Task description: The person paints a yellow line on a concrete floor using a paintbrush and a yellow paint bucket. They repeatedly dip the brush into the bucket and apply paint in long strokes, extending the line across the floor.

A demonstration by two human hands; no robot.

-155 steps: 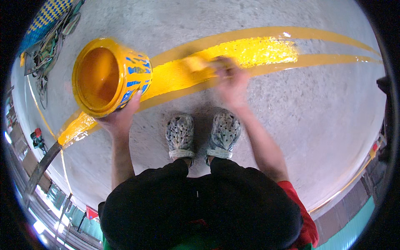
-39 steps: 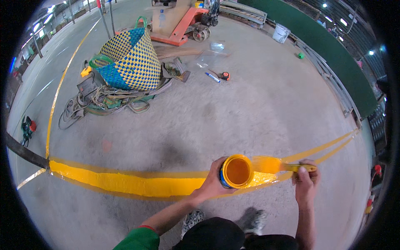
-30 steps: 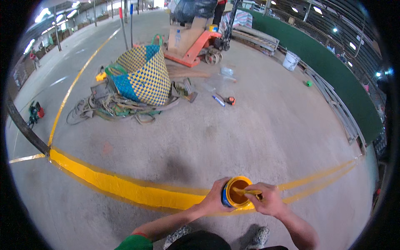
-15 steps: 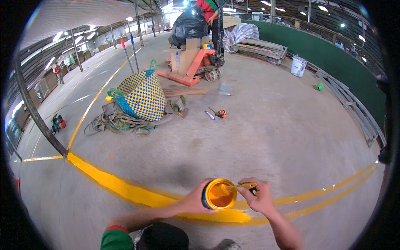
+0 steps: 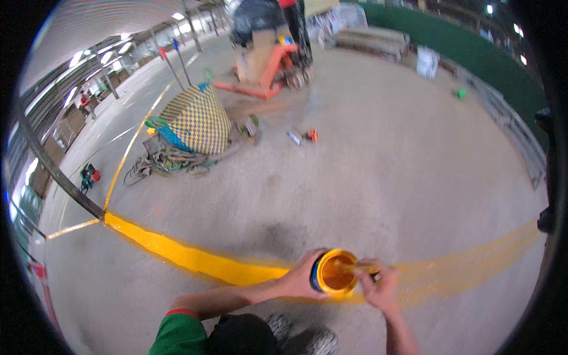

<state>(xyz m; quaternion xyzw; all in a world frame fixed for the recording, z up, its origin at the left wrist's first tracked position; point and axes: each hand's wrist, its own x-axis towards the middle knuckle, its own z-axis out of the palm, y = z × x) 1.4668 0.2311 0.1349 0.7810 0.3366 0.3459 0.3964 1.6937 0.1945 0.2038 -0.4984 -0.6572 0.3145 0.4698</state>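
My left hand (image 5: 303, 277) is wrapped round the side of a paint can (image 5: 324, 290) with a yellow rim and a dark blue outside. Orange-yellow paint (image 5: 336, 276) shows inside it. In my right hand (image 5: 380, 288) is a paintbrush (image 5: 362, 268), gripped by its handle, its bristles inside the can's mouth. The can is tilted toward me above a yellow stripe (image 5: 195, 259) on the concrete floor. Left of the can the stripe is solid and bright; to its right run two thinner, fainter yellow lines (image 5: 467, 266).
A checked woven basket (image 5: 198, 121) stands on tangled straps (image 5: 171, 160). Beyond are an orange pallet jack (image 5: 269, 74) and a person (image 5: 300, 29). A marker (image 5: 294, 138) and tape measure (image 5: 310, 135) lie ahead. A leaning pole (image 5: 62, 168) rises at left; metal bars (image 5: 509, 121) lie at right.
Both hands have shifted right with the can and brush. The brush sits lower in the can's mouth. The whole view has tilted and blurred a little.
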